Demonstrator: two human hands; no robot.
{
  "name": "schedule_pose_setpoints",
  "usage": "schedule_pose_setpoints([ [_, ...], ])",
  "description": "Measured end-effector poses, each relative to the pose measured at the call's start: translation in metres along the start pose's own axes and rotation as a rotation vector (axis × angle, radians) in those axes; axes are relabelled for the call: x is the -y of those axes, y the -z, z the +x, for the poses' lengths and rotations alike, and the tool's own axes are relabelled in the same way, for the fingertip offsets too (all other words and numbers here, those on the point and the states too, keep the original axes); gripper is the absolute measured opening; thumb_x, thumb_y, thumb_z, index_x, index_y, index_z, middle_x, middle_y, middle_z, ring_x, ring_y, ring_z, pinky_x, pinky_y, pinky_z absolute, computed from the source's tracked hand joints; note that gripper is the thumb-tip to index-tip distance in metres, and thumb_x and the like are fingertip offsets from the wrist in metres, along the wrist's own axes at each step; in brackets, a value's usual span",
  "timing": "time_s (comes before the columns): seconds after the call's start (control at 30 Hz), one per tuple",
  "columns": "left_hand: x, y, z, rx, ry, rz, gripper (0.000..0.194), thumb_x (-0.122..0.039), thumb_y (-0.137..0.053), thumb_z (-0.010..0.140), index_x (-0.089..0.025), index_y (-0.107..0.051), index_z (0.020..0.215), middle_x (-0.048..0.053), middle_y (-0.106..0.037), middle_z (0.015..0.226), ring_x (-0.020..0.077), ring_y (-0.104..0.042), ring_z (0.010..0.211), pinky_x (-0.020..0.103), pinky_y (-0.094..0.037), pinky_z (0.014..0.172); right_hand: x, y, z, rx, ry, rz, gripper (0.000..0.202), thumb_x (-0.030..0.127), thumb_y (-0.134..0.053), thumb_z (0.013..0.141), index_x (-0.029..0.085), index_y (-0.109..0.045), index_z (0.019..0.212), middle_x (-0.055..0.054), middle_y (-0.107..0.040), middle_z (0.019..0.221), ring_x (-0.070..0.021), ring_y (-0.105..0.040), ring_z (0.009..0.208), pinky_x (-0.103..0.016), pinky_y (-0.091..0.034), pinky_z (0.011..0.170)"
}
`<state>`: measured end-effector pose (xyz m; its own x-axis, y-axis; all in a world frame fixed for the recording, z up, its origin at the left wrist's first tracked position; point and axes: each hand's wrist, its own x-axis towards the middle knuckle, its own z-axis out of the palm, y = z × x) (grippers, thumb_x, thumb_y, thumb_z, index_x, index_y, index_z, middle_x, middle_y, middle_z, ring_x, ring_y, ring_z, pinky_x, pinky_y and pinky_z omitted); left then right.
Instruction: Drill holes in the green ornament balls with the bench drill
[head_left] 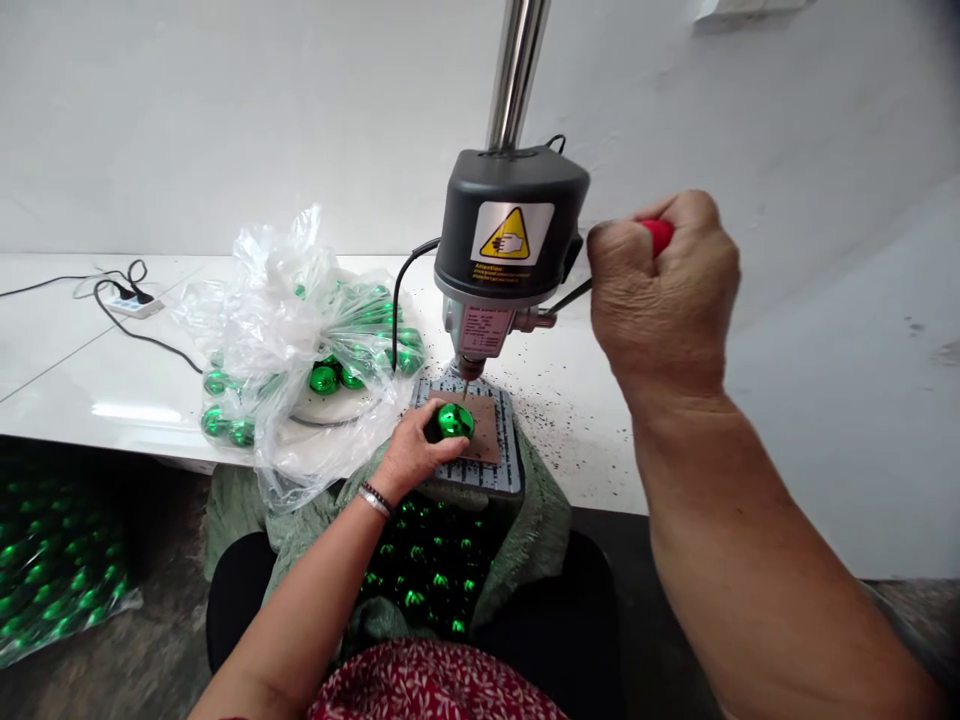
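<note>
A shiny green ball [455,423] rests on a brown board [486,430] on the base of a small drill press [512,225]. Fingers and thumb of my left hand [421,447] are wrapped round the ball's left side, and it sits just under the drill bit [465,390]. Higher up on the right, my right hand [664,290] is closed round the red knob [658,237] of the press's lever. The lever's dark rod runs from the machine's side to that hand.
A clear plastic bag [281,310] with several green balls lies on the white table [60,375], left of the press. Dark chips are scattered round the base. More green balls [439,580] lie in green cloth below; another bagful [60,560] is lower left. A power strip [135,303] is far left.
</note>
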<state>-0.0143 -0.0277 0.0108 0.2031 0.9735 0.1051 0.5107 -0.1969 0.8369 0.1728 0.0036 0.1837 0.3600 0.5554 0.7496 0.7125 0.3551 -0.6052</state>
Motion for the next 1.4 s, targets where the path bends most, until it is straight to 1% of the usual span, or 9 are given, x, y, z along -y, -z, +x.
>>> schedule_pose_setpoints([
  [0.2, -0.009, 0.043, -0.056, 0.185, -0.061, 0.021, 0.061, -0.033, -0.079, 0.071, -0.024, -0.063, 0.13, 0.011, -0.063, 0.139, 0.0287, -0.058, 0.127, 0.045, -0.043, 0.113, -0.001, 0.0, -0.003, -0.032, 0.009, 0.009, 0.016, 0.024, -0.054, 0.085, 0.013, -0.051, 0.075, 0.009, -0.043, 0.059, 0.0018, -0.031, 0.056, -0.017, -0.024, 0.056],
  [0.3, -0.015, 0.07, -0.062, 0.092, -0.045, 0.06, 0.051, -0.038, -0.072, 0.079, -0.023, -0.066, 0.127, 0.009, -0.069, 0.13, 0.0251, -0.065, 0.114, 0.04, -0.05, 0.104, 0.003, 0.0, -0.004, -0.04, -0.111, -0.005, 0.013, 0.023, -0.055, 0.083, 0.014, -0.053, 0.073, 0.009, -0.044, 0.06, 0.0012, -0.034, 0.059, -0.022, -0.028, 0.06],
  [0.4, -0.007, 0.099, -0.04, -0.164, 0.081, 0.224, 0.035, -0.034, -0.054, 0.091, -0.02, -0.07, 0.12, 0.008, -0.075, 0.113, 0.0227, -0.069, 0.101, 0.036, -0.054, 0.095, 0.006, 0.001, -0.003, -0.05, -0.16, 0.003, 0.012, 0.025, -0.055, 0.081, 0.015, -0.054, 0.074, 0.01, -0.045, 0.062, -0.0002, -0.038, 0.063, -0.028, -0.029, 0.065],
  [0.47, 0.009, 0.116, -0.013, -0.306, 0.208, 0.439, 0.038, -0.022, -0.046, 0.092, -0.015, -0.067, 0.123, 0.013, -0.072, 0.123, 0.0259, -0.066, 0.114, 0.037, -0.05, 0.102, 0.006, 0.002, -0.004, -0.063, -0.165, -0.001, 0.011, 0.025, -0.055, 0.081, 0.015, -0.056, 0.077, 0.011, -0.047, 0.063, -0.0004, -0.04, 0.065, -0.03, -0.029, 0.067],
  [0.6, 0.049, 0.136, 0.037, -0.166, 0.431, 0.761, 0.047, -0.012, -0.043, 0.088, -0.006, -0.057, 0.133, 0.024, -0.068, 0.125, 0.0331, -0.064, 0.119, 0.041, -0.049, 0.1, 0.003, 0.001, -0.005, -0.071, -0.178, -0.003, 0.011, 0.027, -0.057, 0.081, 0.016, -0.058, 0.083, 0.012, -0.05, 0.066, -0.0005, -0.044, 0.069, -0.029, -0.031, 0.069],
  [0.73, 0.069, 0.134, 0.056, -0.087, 0.434, 0.778, 0.053, -0.023, -0.054, 0.086, -0.011, -0.054, 0.137, 0.025, -0.063, 0.131, 0.0378, -0.062, 0.119, 0.044, -0.05, 0.095, 0.002, 0.0, -0.006, -0.083, -0.177, 0.002, 0.013, 0.028, -0.057, 0.081, 0.015, -0.06, 0.082, 0.011, -0.052, 0.067, -0.0006, -0.046, 0.07, -0.029, -0.031, 0.067],
  [0.9, 0.068, 0.127, 0.041, -0.143, 0.403, 0.718, 0.055, -0.026, -0.06, 0.081, -0.015, -0.054, 0.135, 0.02, -0.065, 0.127, 0.0348, -0.062, 0.115, 0.042, -0.049, 0.094, 0.004, 0.002, -0.006, -0.088, -0.176, 0.014, 0.012, 0.027, -0.056, 0.081, 0.015, -0.057, 0.079, 0.012, -0.048, 0.066, 0.0001, -0.044, 0.07, -0.029, -0.029, 0.068],
  [1.17, 0.029, 0.118, -0.037, -0.171, 0.266, -0.587, 0.065, -0.049, -0.066, 0.075, -0.023, -0.049, 0.132, 0.007, -0.068, 0.108, 0.0192, -0.069, 0.082, 0.029, -0.052, 0.064, 0.008, -0.001, -0.006, -0.07, -0.162, 0.055, 0.009, 0.021, -0.054, 0.082, 0.014, -0.051, 0.077, 0.01, -0.044, 0.067, 0.0016, -0.036, 0.067, -0.024, -0.029, 0.068],
  [1.4, -0.002, 0.061, -0.051, 0.07, 0.233, -0.812, 0.078, -0.07, -0.065, 0.073, -0.03, -0.047, 0.137, 0.01, -0.064, 0.114, 0.0166, -0.062, 0.074, 0.028, -0.044, 0.054, 0.011, 0.0, -0.005, -0.041, -0.139, 0.144, 0.017, 0.014, -0.056, 0.083, 0.015, -0.041, 0.073, 0.009, -0.039, 0.064, 0.0016, -0.032, 0.061, -0.018, -0.027, 0.064],
])
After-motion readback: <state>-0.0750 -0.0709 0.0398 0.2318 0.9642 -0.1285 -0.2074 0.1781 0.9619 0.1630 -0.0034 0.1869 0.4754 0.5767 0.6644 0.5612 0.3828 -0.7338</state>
